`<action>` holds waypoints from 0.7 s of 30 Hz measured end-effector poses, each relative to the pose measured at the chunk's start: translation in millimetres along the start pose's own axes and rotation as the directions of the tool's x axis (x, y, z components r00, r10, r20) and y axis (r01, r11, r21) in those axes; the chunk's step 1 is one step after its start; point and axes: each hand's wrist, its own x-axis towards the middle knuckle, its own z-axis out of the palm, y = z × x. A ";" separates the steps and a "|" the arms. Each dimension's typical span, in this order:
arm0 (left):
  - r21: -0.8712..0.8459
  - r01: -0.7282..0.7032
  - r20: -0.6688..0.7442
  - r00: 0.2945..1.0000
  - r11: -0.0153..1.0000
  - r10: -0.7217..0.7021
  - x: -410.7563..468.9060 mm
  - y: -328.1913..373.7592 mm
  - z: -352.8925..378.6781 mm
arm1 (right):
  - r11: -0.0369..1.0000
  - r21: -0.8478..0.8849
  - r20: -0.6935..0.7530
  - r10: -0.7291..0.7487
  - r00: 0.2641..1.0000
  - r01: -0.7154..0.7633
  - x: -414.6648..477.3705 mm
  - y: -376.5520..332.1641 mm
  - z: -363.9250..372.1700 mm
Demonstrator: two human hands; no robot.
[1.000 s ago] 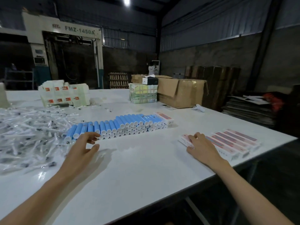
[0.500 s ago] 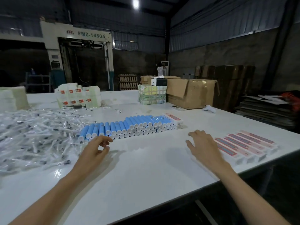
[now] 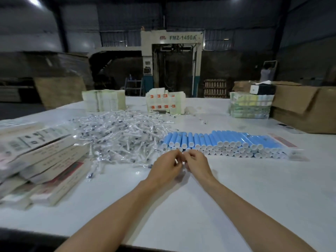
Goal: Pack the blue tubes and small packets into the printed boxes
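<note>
A long double row of blue tubes with white caps lies across the white table. One flat printed box rests against the row's right end. A heap of small clear packets spreads out left of the tubes. Printed boxes are stacked loosely at the left edge. My left hand and my right hand meet fingertip to fingertip just in front of the row's left end. Their fingers are curled. Something small and white shows between them, but I cannot tell what it is.
Two stacks of folded white cartons and a wrapped greenish bundle stand at the back of the table. An open cardboard box is at the back right. A large machine and a person are behind.
The view has swung left. My right hand left the printed boxes on the right and came over to my left hand. Both now meet at the left end of the tube row.
</note>
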 end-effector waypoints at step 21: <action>0.725 0.606 -0.578 0.794 0.329 -0.190 -75.0 -88.3 -264.5 | 0.968 0.251 0.144 -0.020 0.989 -0.017 12.0 25.0 -0.6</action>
